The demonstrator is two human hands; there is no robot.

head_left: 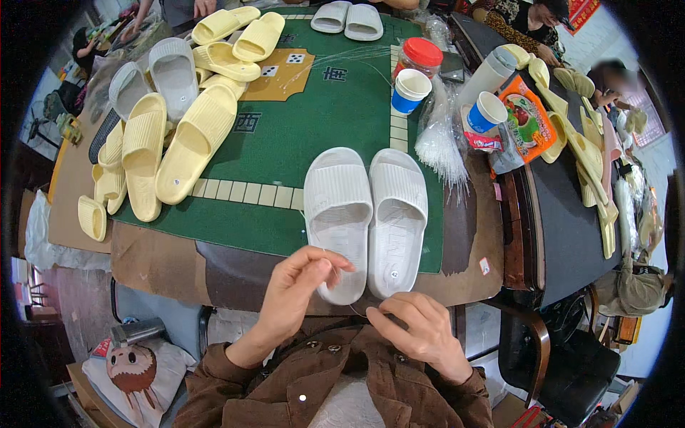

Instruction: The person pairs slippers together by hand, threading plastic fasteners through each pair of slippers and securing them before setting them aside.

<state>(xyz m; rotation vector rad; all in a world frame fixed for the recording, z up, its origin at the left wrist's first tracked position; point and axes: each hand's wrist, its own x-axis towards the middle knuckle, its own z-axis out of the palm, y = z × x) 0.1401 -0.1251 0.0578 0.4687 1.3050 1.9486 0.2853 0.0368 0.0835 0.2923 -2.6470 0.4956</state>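
Observation:
A pair of light grey slides lies side by side in front of me, the left slide [338, 228] and the right slide [398, 225], toes pointing away. My left hand [296, 285] is over the heel of the left slide, thumb and fingers pinched on a thin clear plastic strand. Just off the near heels, my right hand [421, 329] is closed, its thumb and forefinger pinching a thin strand [357, 310] that shows beneath the left slide's heel. The strand is too fine to follow from one hand to the other.
Yellow slides [196, 143] are piled at left; another grey pair [347, 20] lies at the far edge. On the right are a bundle of clear plastic strands [441, 146], paper cups [410, 91], a red-lidded jar [419, 57], a bottle [489, 75] and an orange packet [526, 121]. People sit beyond.

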